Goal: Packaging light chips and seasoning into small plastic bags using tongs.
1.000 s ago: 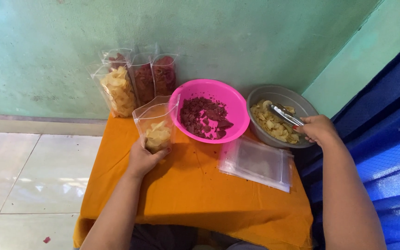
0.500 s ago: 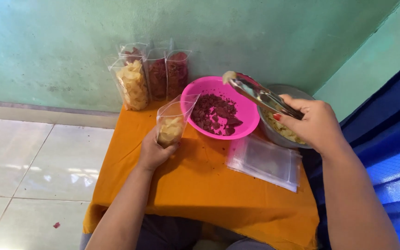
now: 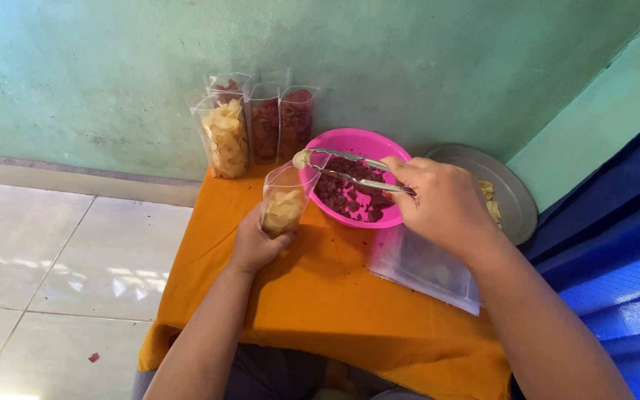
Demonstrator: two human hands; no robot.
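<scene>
Pouch: clear stand-up pouch (image 3: 286, 198), upright and part-filled with pale yellow chips, clasped low down by the left hand (image 3: 255, 243); mouth open, just under the tong tips.
Left hand: fingers wrapped together around the pouch base, resting on the worktop (image 3: 320, 296).
Tongs: metal tongs (image 3: 350, 169) gripped in the right hand (image 3: 442, 207), arms nearly together on a pale chip (image 3: 301, 157) at the tips, directly above the pouch mouth.
Right hand: closed tight on the tong handles, hovering over the near rim of the pink bowl, well to the right of the left hand.
Pink bowl: round pink bowl (image 3: 338, 141) with dark red chips, just beyond the right hand and touching-close to the pouch's right side; crossed by the tongs.
Grey bowl: grey metal bowl (image 3: 512, 192) to the right of the right hand, mostly hidden by it; a few yellow chips visible at the hand's edge.
Empty pouches: flat stack of clear pouches (image 3: 424, 267) lying beneath the right wrist, partly covered by it.
Filled pouches: one of yellow chips (image 3: 227, 141) and several of red chips (image 3: 283, 122), standing against the wall beyond the left hand.
Worktop: small, draped in orange cloth, pushed into a corner.
Room: green painted wall (image 3: 112, 67) behind, pale tiled floor (image 3: 53, 259) to the left of the left arm, blue sheeting (image 3: 616, 252) to the right of the right arm.
</scene>
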